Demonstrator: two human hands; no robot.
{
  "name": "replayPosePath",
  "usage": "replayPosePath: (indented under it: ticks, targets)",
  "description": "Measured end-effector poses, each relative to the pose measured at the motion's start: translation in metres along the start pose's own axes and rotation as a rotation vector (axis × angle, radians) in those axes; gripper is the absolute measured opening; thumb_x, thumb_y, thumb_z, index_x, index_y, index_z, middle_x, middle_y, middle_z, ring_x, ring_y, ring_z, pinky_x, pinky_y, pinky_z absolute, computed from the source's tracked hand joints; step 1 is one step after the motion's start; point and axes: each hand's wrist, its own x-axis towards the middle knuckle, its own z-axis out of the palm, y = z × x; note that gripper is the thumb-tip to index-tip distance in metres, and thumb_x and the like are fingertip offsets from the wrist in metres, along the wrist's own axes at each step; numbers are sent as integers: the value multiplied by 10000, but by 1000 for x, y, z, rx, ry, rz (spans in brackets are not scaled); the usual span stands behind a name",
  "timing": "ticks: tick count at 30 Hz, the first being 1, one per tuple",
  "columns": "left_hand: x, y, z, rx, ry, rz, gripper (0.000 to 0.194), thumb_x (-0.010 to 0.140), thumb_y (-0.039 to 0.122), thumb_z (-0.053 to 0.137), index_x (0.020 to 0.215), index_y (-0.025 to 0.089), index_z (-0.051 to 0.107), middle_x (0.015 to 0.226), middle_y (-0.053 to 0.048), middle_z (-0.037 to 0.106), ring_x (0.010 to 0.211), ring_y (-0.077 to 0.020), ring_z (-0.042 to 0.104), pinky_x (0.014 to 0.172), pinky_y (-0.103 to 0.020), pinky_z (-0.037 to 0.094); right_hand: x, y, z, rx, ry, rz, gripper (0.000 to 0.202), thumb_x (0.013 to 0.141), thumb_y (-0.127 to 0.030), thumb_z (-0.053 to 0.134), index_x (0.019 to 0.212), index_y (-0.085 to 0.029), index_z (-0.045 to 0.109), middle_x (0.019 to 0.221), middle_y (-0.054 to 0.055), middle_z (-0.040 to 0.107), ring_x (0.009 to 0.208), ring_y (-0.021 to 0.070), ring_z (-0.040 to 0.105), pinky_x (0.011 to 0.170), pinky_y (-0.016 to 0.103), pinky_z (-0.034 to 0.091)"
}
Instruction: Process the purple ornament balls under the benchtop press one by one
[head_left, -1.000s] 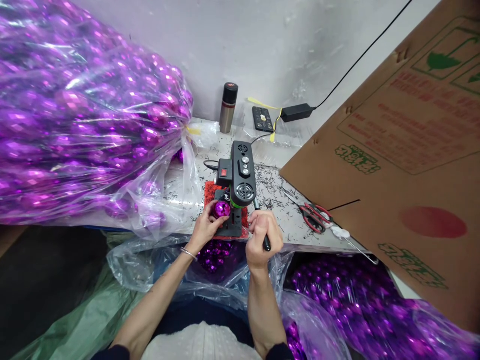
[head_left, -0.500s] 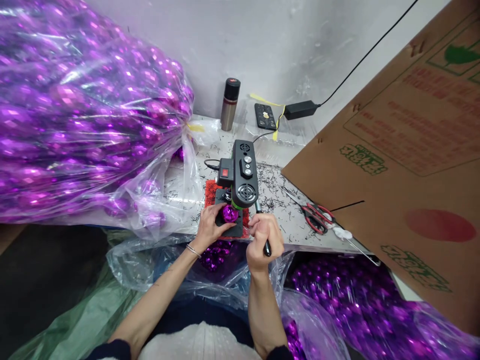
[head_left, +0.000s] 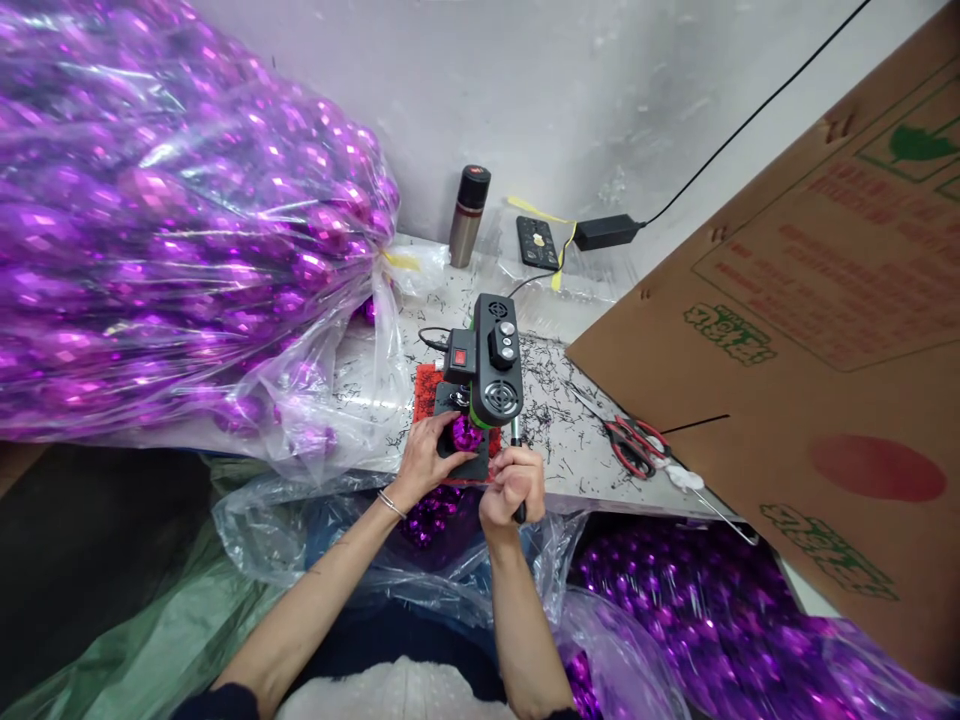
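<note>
A small black bench drill press [head_left: 497, 360] with a red switch stands on a red mat [head_left: 427, 385] at the table's front. Under its head sits a shiny purple bauble [head_left: 466, 433], on the black base plate [head_left: 472, 467]. My left hand [head_left: 426, 458] pinches the bauble from the left between thumb and fingers. My right hand [head_left: 514, 487] is wrapped round the black-gripped lever [head_left: 517, 440] on the machine's right side. The machine's head hides the top of the bauble and whatever touches it there.
A big clear bag of purple baubles [head_left: 187, 240] fills the left. Behind stand a steel flask [head_left: 466, 225], a phone [head_left: 537, 243] and a power adapter [head_left: 606, 232]. Red-handled scissors [head_left: 634, 445] lie beside a large cardboard box [head_left: 795, 370]. More baubles [head_left: 675, 590] sit below the table edge; black shreds litter the tabletop.
My right hand has moved slightly left with the lever, which now stands closer to upright. My left hand still holds the bauble in place. The whole view has shifted slightly.
</note>
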Motion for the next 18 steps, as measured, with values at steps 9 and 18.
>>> replayPosePath:
  ticks: [9, 18]
  targets:
    - [0, 0, 2, 9, 10, 40, 593, 837, 436, 874, 1352, 234, 660, 1271, -124, 761, 1159, -324, 718, 1026, -471, 546, -4, 2, 2, 12, 23, 15, 345, 1064, -257, 397, 732, -235, 488, 716, -39, 525, 615, 125, 562, 663, 333, 510]
    - [-2, -4, 6, 62, 49, 106, 586, 879, 456, 833, 1376, 210, 641, 1270, -128, 764, 1146, -309, 728, 1010, -455, 553, -8, 6, 1, 39, 12, 35, 376, 1087, -277, 375, 730, -237, 485, 734, -37, 510, 617, 118, 556, 643, 328, 505]
